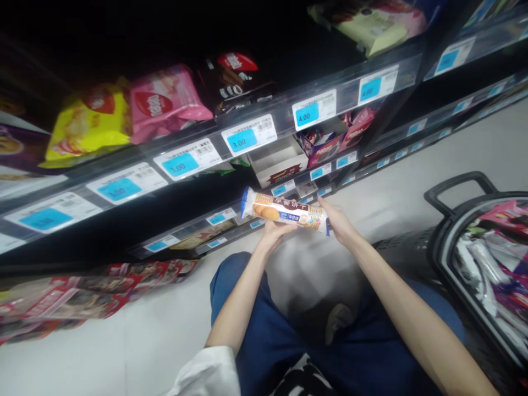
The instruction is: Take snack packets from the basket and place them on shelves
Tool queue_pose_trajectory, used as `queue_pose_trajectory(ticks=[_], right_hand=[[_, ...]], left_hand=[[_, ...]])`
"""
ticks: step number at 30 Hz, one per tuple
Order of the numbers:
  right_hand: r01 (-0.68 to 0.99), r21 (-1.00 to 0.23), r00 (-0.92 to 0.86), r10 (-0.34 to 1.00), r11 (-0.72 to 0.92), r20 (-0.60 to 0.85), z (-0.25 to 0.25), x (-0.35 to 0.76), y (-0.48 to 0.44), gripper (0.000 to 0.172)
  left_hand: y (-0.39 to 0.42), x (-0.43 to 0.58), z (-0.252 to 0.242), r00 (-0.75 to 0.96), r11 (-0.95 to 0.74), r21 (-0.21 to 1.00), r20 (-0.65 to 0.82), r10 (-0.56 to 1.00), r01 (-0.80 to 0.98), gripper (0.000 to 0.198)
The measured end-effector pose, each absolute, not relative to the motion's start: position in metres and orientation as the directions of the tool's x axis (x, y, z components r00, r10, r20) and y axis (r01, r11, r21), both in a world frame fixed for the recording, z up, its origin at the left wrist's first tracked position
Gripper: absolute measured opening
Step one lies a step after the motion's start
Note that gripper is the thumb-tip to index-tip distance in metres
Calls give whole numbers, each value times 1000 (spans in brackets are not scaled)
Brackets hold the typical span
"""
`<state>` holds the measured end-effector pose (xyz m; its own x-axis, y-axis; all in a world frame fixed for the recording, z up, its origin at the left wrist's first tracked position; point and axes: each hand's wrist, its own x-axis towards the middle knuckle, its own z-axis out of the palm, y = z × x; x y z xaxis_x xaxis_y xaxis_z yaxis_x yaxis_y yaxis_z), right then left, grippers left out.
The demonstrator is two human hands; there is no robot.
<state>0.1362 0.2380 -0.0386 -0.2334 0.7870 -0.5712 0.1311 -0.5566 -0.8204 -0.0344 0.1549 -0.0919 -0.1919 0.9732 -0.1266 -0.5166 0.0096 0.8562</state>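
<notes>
The biscuit packet (284,212) is held before the shelves (284,117), its left end jutting free past the left hand (273,234), which supports it from below near the middle; the right hand (339,221) is clamped on its right end. Farthest left, a purple packet (25,147) is cut off by the frame edge. The biscuit packet hides part of the left hand. At right, the basket (442,242) runs out of view, its packaged snacks (490,258) blurred.

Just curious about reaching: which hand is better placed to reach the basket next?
Right, probably: the right hand holds the pack at the end nearer the basket; the left hand is farther.
</notes>
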Motion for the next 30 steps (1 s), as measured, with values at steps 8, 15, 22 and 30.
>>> queue_pose_trajectory(ticks=[8,15,22,30], right_hand=[[286,-956,-249,959,-63,-137,-43,137,238,52],[225,-814,-664,695,536,275,-49,138,232,70],[256,-907,-536,830,334,154,-52,137,230,66],[-93,-985,-402,899,146,171,-32,136,238,63]], left_hand=[[157,-33,-100,-346,2,885,-185,920,-466,65],[159,-34,-101,-341,-21,868,-172,924,-496,62],[158,-38,-85,-352,-64,775,-210,912,-629,51],[155,-40,-73,-392,-151,732,-170,904,-665,61]])
